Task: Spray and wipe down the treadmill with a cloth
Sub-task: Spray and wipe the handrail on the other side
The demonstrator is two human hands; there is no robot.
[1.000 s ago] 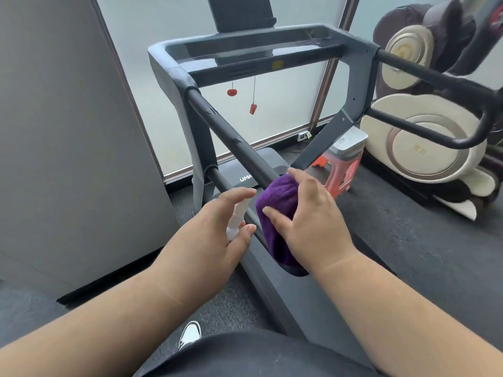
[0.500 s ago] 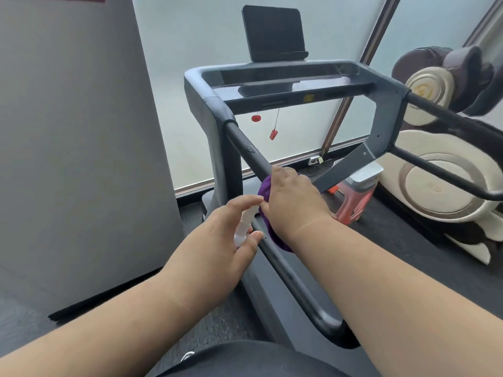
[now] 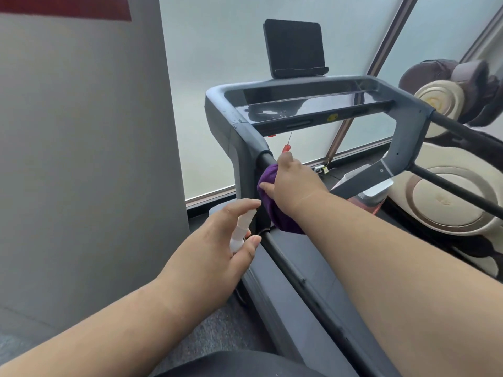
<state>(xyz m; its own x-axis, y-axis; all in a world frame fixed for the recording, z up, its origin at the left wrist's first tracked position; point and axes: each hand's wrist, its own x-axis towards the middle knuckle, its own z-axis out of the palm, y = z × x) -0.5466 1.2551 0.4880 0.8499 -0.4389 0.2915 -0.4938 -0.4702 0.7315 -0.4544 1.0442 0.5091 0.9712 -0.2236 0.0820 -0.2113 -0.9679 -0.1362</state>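
Wiping: I am working the purple cloth [image 3: 268, 202] along the left handrail [image 3: 294, 273] of the treadmill [image 3: 321, 110], which is filling the centre and right of the frame.
Rail axis: the handrail is running from the lower centre of the frame up toward the console corner at upper centre; the cloth is sitting near its top end, with the bare bar showing just above it.
Right hand [image 3: 295, 183]: I am gripping the cloth, fingers curled round it and the rail; this hand is the nearer one to the unwiped part.
Left hand [image 3: 215, 254]: I am holding the white spray bottle [image 3: 241, 232] just left of the rail, below the cloth, forefinger lying over its top.
Around: a grey wall panel [image 3: 81, 159] is taking up the left of the frame, a massage chair [image 3: 449, 202] the right edge, a tablet stand [image 3: 295, 47] the top centre.
In the way: a red safety clip [image 3: 286, 148] is hanging just above my right hand, I judge close enough to snag.
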